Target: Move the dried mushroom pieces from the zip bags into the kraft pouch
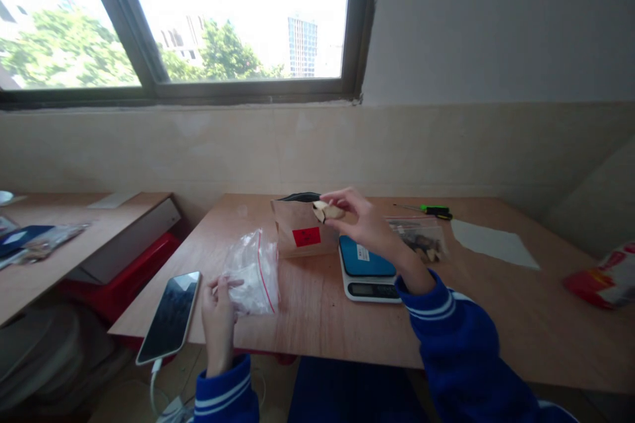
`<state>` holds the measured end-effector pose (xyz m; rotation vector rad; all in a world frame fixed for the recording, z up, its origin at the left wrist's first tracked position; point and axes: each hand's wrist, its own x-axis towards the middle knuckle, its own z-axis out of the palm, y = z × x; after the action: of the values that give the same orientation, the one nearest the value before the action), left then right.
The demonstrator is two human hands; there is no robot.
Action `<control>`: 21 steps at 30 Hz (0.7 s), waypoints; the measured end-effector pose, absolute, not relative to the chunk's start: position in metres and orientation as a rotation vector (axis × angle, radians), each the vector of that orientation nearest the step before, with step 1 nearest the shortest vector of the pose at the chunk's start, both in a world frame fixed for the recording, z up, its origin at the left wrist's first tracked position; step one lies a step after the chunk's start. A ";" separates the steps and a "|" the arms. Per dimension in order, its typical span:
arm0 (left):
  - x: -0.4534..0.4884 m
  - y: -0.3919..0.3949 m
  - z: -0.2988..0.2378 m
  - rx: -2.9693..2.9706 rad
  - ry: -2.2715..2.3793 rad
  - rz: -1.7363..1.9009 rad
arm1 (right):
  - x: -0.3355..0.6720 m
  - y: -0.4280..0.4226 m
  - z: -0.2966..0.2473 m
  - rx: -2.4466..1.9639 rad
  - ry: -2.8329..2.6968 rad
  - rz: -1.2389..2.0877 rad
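While our left hand (221,301) pinches the clear bag (254,276), our right hand (364,221) grips pale pieces (331,212), perhaps dried slices, near the top of the paper bag (286,228), beside the scale (364,263)

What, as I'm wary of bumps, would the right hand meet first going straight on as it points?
Probably the brown paper bag, though depth is unclear and the right hand might miss it.
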<state>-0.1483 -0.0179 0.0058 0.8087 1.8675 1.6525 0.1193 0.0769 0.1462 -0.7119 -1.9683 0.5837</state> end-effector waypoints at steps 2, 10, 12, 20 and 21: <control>-0.163 -0.010 0.004 0.926 2.059 1.470 | 0.112 0.096 0.154 -0.699 -1.931 0.404; -0.163 0.000 -0.003 1.706 2.451 1.375 | 0.093 0.129 0.148 -0.619 -2.174 0.280; -0.156 0.004 -0.011 1.929 2.235 1.279 | 0.094 0.131 0.142 -0.630 -2.192 0.246; -0.128 0.008 -0.036 1.808 2.179 0.128 | 0.099 0.118 0.127 -0.679 -2.232 0.249; -0.128 0.008 -0.036 1.818 2.173 0.117 | 0.104 0.114 0.126 -0.674 -2.197 0.260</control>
<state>-0.1281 0.0078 -0.0360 1.8178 2.1730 0.1165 0.1039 0.1144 0.1265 -0.6738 -2.1970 0.2601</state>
